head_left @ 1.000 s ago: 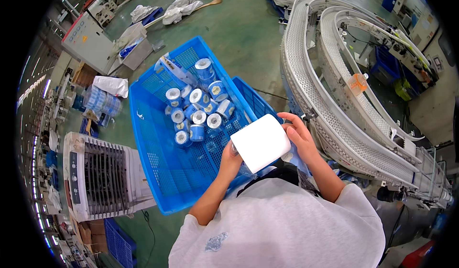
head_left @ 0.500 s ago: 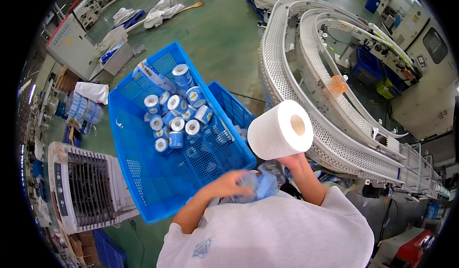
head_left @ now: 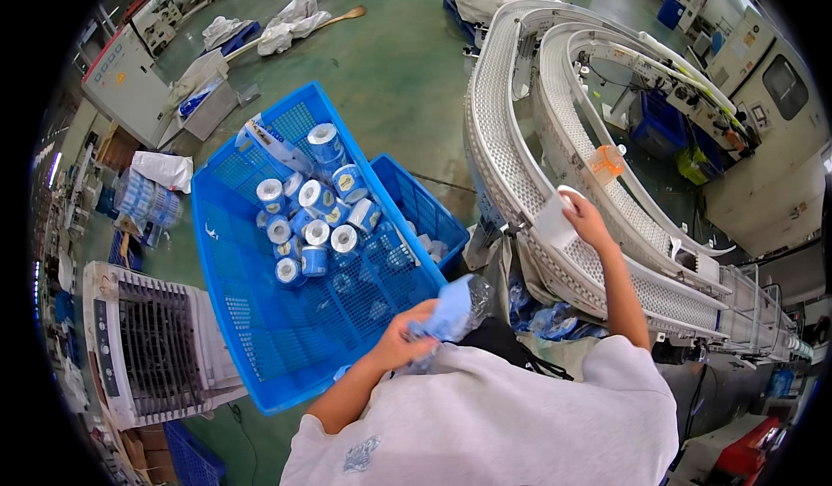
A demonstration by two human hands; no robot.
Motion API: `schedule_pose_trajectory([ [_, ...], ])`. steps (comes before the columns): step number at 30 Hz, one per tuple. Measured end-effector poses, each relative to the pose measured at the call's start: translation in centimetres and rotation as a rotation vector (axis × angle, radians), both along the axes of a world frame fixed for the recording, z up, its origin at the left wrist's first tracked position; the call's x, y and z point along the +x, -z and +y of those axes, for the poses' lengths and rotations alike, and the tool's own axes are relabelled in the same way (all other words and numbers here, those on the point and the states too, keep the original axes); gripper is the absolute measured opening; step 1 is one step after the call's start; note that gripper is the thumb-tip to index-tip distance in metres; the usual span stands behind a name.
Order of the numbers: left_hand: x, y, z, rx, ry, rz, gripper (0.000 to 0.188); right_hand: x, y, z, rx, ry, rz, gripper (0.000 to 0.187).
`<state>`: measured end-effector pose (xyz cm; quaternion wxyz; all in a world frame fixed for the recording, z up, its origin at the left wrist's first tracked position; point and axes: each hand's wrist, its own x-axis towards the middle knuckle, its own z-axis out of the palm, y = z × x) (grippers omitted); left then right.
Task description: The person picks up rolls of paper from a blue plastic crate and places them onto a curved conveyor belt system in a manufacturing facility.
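Observation:
In my right hand [head_left: 589, 221] is an unwrapped white toilet paper roll [head_left: 553, 222], gripped at its top end over the near edge of the curved conveyor [head_left: 496, 135]. Whether the roll touches the belt, I cannot tell. My left hand [head_left: 404, 340] clutches a crumpled blue-and-clear plastic wrapper [head_left: 452, 309] just in front of my shirt, by the near right corner of a large blue crate [head_left: 260, 343]. Several rolls in blue wrappers [head_left: 315, 196] lie heaped in the far part of that crate, some upright and some tilted.
Behind the large crate's right side stands a smaller blue crate [head_left: 418, 195]. Loose blue plastic wrapping [head_left: 553, 321] lies under the conveyor. An orange-and-clear container [head_left: 606, 164] sits on the conveyor's inner track. An air cooler [head_left: 160, 339] flanks the crate on the left.
My right hand has carried the white roll away from my body to the conveyor, now gripping it from above. My left hand has shifted slightly left with the wrapper.

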<state>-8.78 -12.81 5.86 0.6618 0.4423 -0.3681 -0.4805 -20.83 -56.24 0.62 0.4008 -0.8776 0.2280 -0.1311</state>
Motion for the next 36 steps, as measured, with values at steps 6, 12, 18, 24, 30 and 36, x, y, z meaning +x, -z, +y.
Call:
schedule_pose_trajectory([
  [6,0.7,0.7,-0.2,-0.027,-0.194,0.422,0.078,-1.4,7.6,-6.7,-0.593,-0.499,1.025,0.04],
  [12,4.1,1.9,2.1,0.09,-0.286,0.43,0.009,-1.2,15.6,-9.6,-0.141,-0.332,1.235,0.038],
  [18,13.0,10.8,9.5,0.585,-0.653,0.153,0.037,-1.6,12.0,-2.6,-0.724,-0.247,0.844,0.043],
  [24,22.5,28.4,18.8,1.217,-0.615,-0.314,0.039,-1.5,9.8,7.5,-0.596,-0.238,0.436,0.036],
  [30,29.8,41.6,21.9,1.304,-1.004,-0.197,0.039,-6.4,10.1,13.6,-0.454,-0.147,0.548,0.034],
  [36,35.5,51.2,18.9,0.78,-1.614,0.967,0.038,-16.0,10.0,16.7,-0.276,-0.18,0.629,0.029],
])
